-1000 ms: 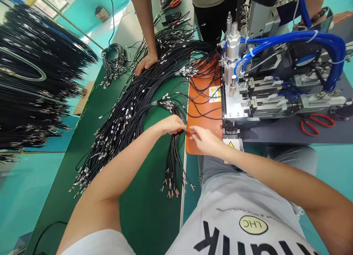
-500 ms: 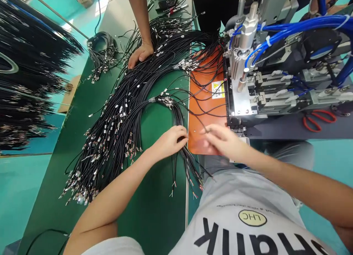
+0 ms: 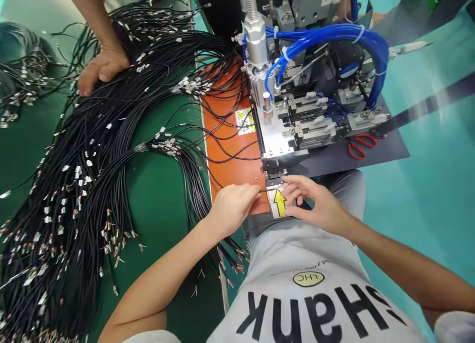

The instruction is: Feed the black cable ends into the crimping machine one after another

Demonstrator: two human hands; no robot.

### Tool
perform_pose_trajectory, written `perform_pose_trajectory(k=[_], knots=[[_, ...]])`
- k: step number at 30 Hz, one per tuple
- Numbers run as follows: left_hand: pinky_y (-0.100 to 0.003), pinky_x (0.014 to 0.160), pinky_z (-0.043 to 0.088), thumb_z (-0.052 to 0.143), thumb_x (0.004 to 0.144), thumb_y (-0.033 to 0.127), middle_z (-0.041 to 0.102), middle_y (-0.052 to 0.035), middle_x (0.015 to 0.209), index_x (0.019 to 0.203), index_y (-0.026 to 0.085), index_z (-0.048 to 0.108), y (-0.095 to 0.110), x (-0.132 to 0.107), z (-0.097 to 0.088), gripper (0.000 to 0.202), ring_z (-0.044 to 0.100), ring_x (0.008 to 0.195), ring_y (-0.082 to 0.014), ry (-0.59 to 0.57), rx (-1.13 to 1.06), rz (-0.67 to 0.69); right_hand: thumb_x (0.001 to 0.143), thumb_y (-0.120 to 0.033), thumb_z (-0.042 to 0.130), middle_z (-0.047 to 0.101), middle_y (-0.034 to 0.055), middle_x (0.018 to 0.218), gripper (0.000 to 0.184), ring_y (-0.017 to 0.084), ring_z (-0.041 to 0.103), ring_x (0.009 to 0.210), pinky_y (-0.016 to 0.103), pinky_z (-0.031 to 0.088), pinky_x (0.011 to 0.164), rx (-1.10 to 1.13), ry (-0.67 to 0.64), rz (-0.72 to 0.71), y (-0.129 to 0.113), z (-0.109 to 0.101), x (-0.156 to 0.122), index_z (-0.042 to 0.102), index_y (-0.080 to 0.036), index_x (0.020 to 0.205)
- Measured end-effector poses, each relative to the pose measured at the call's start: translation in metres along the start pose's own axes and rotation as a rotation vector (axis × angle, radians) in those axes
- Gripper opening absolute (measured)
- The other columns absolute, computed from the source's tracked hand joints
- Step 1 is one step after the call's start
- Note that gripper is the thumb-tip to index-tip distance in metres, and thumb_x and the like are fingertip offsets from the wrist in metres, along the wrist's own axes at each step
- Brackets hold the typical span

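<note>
My left hand (image 3: 233, 209) pinches a thin black cable (image 3: 264, 190) over the front edge of the orange plate. The cable's end sticks out to the right, just beside the fingers of my right hand (image 3: 315, 202). That hand hovers over a white label with a yellow arrow (image 3: 279, 202), thumb and fingers apart; whether a fingertip touches the cable end is unclear. Left of my left hand lies a bundle of black cables (image 3: 195, 182) with white tags and stripped ends. A pneumatic machine (image 3: 274, 140) stands directly beyond my right hand.
Many tagged black cables (image 3: 92, 135) spread over the green table (image 3: 159, 254), with another person's hand (image 3: 106, 68) resting on them. Several cables cross the orange plate (image 3: 233, 174) to the machine. Red-handled scissors (image 3: 358, 147) lie on the dark board. Blue air hoses (image 3: 334, 33) arch above.
My left hand has left the cable bundle and now grips a single cable at the plate. My right hand has let go of that cable and opened near the arrow label. The view has shifted right.
</note>
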State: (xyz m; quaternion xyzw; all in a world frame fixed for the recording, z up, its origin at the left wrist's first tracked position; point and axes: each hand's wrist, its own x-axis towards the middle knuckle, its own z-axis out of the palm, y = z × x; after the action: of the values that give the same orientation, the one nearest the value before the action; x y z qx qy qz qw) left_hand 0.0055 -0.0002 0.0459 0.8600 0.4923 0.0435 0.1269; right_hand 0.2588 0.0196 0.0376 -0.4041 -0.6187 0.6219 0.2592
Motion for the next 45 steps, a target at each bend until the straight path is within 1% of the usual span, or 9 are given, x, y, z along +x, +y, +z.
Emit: perform_pose_trajectory(k=[6, 10, 15, 20, 28, 32, 36, 42, 45], knots=[[-0.034, 0.07, 0.043, 0.041, 0.102, 0.028, 0.066, -0.0065, 0.086, 0.109, 0.016, 0.059, 0.019, 0.007, -0.005, 0.023, 0.059, 0.078, -0.0201, 0.0, -0.026, -0.028, 0.092, -0.018, 0.065, 0.073, 0.0027, 0.094, 0.011, 0.016, 0.065, 0.083, 0.031, 0.052, 0.077, -0.205, 0.222, -0.344, 0.006, 0.012, 0.019, 0.073, -0.024, 0.097], [-0.033, 0.074, 0.047, 0.042, 0.101, 0.027, 0.065, -0.0093, 0.092, 0.111, 0.015, 0.056, 0.03, 0.025, -0.002, 0.021, 0.061, 0.083, -0.0198, 0.104, -0.223, -0.035, 0.09, -0.023, 0.068, 0.073, 0.0019, 0.085, 0.008, 0.016, 0.063, 0.073, 0.031, 0.05, 0.069, -0.185, 0.266, -0.218, 0.004, 0.006, 0.022, 0.074, -0.023, 0.085], [-0.026, 0.07, 0.05, 0.047, 0.1, 0.026, 0.071, -0.0054, 0.089, 0.106, 0.019, 0.064, 0.028, 0.04, 0.004, 0.019, 0.066, 0.078, -0.015, 0.171, -0.532, -0.032, 0.091, -0.037, 0.067, 0.073, 0.0025, 0.085, 0.021, 0.015, 0.064, 0.067, 0.03, 0.053, 0.067, 0.207, 0.234, 0.078, 0.009, -0.012, 0.018, 0.072, -0.022, 0.105], [-0.024, 0.069, 0.051, 0.05, 0.099, 0.026, 0.074, -0.005, 0.092, 0.107, 0.019, 0.066, 0.026, 0.042, 0.006, 0.019, 0.067, 0.075, -0.0134, 0.182, -0.593, -0.083, 0.086, -0.038, 0.073, 0.069, 0.0004, 0.078, 0.02, 0.01, 0.058, 0.061, 0.025, 0.051, 0.063, 0.453, 0.169, 0.177, 0.019, -0.016, 0.022, 0.072, -0.019, 0.091], [-0.021, 0.065, 0.049, 0.055, 0.097, 0.024, 0.072, -0.0012, 0.085, 0.101, 0.019, 0.064, 0.031, 0.036, 0.011, 0.011, 0.064, 0.068, -0.0107, 0.232, -0.518, -0.135, 0.08, -0.035, 0.078, 0.068, 0.0, 0.076, 0.016, 0.011, 0.058, 0.061, 0.026, 0.05, 0.059, 0.435, 0.179, 0.175, 0.017, -0.005, 0.028, 0.072, -0.02, 0.083], [-0.021, 0.067, 0.051, 0.055, 0.096, 0.023, 0.072, -0.0013, 0.086, 0.099, 0.019, 0.063, 0.034, 0.036, 0.019, 0.009, 0.066, 0.072, -0.0112, 0.277, -0.518, -0.179, 0.085, -0.029, 0.072, 0.071, 0.0031, 0.082, 0.007, 0.017, 0.063, 0.07, 0.032, 0.052, 0.065, 0.001, 0.399, -0.066, 0.015, 0.014, 0.022, 0.072, -0.024, 0.082], [-0.021, 0.066, 0.052, 0.056, 0.095, 0.024, 0.071, -0.0013, 0.084, 0.097, 0.019, 0.063, 0.034, 0.034, 0.025, 0.008, 0.067, 0.07, -0.0113, 0.299, -0.6, -0.246, 0.087, -0.024, 0.069, 0.072, 0.0034, 0.084, 0.006, 0.019, 0.065, 0.078, 0.035, 0.052, 0.071, -0.149, 0.405, -0.249, 0.021, 0.015, 0.016, 0.073, -0.026, 0.082], [-0.021, 0.064, 0.054, 0.06, 0.094, 0.025, 0.071, -0.0015, 0.084, 0.095, 0.019, 0.065, 0.032, 0.029, 0.024, 0.008, 0.065, 0.067, -0.0105, 0.308, -0.683, -0.273, 0.081, -0.037, 0.075, 0.069, 0.0016, 0.077, 0.018, 0.015, 0.06, 0.062, 0.031, 0.05, 0.059, 0.2, 0.253, 0.087, 0.025, -0.004, 0.021, 0.07, -0.022, 0.088], [-0.021, 0.064, 0.053, 0.061, 0.093, 0.025, 0.069, -0.0009, 0.082, 0.093, 0.019, 0.064, 0.033, 0.029, 0.023, 0.007, 0.064, 0.067, -0.0101, 0.321, -0.721, -0.273, 0.082, -0.038, 0.074, 0.068, 0.0011, 0.075, 0.018, 0.014, 0.059, 0.06, 0.03, 0.048, 0.058, 0.257, 0.2, 0.087, 0.021, 0.0, 0.028, 0.069, -0.02, 0.083]])
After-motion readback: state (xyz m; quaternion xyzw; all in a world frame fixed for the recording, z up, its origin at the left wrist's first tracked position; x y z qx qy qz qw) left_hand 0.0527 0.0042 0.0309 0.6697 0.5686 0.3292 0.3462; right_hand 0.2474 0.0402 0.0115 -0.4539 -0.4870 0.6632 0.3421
